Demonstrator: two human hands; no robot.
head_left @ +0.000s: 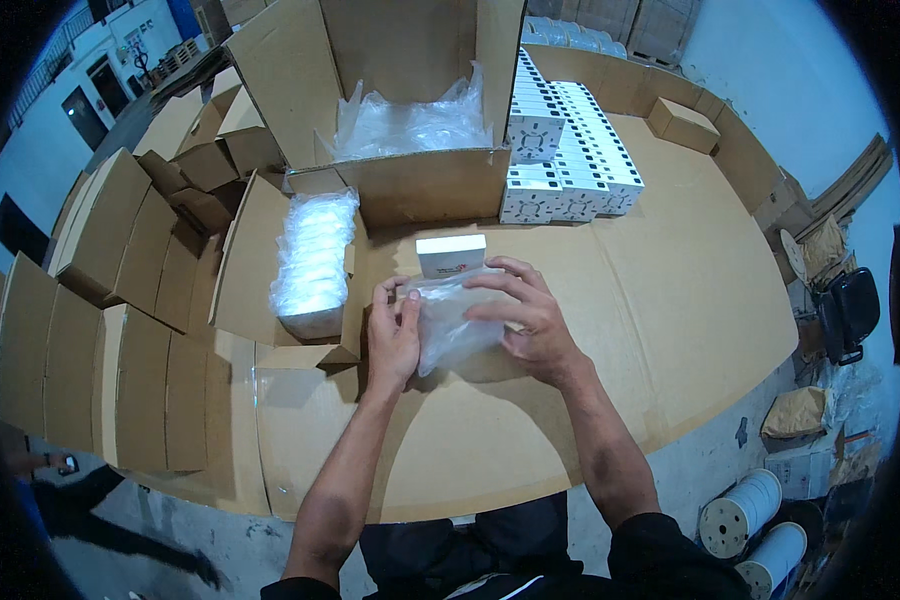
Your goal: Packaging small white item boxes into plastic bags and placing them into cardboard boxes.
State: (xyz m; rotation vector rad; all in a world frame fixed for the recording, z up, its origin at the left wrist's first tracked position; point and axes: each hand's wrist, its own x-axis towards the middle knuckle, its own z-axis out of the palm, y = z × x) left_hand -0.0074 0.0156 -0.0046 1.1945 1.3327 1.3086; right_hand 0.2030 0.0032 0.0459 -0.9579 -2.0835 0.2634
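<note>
My left hand [394, 340] pinches the left edge of a clear plastic bag [450, 325] over the middle of the table. My right hand [532, 318] has its curled fingers on the bag's right side. A small white box [451, 256] shows at the bag's top edge; I cannot tell whether its lower part is inside the bag or behind it. To the left of my left hand, a row of plastic-wrapped packs [313, 255] fills most of an open carton [250, 270].
Behind my hands stands a large open carton [430, 190] holding clear plastic bags [410, 125]. Stacked white printed boxes [575, 150] are at the back right. Several folded cartons [130, 240] crowd the left side. A small brown box [684, 125] lies by the raised cardboard edge [740, 130].
</note>
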